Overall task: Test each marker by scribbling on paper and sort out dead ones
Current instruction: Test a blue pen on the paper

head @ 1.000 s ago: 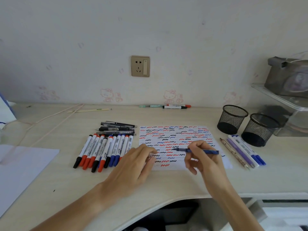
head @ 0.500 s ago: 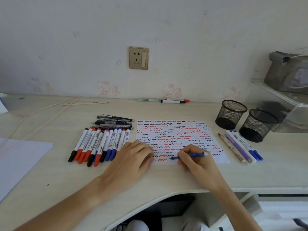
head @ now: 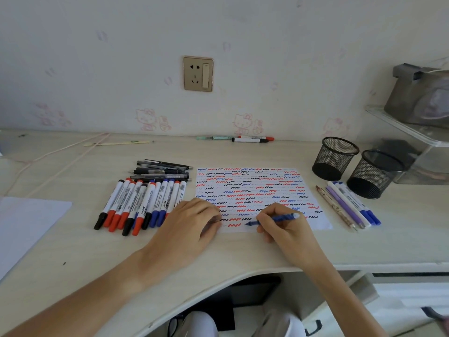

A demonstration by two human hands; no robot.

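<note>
A row of capped whiteboard markers (head: 143,205) lies just left of the left hand (head: 192,223) — probably within easy reach for testing. That hand rests flat on the desk (head: 73,251), fingers (head: 209,216) relaxed and pressing the near left edge of the paper (head: 255,190), apparently to keep it still. Right of them, the right hand (head: 284,229) pinches a blue pen (head: 274,219), its tip on the sheet's bottom row. The sheet is crowded with red, blue and black squiggles — little room remains.

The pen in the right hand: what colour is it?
Blue, with a pale end cap; the pen held by the right hand shows clearly in the head view.
</note>
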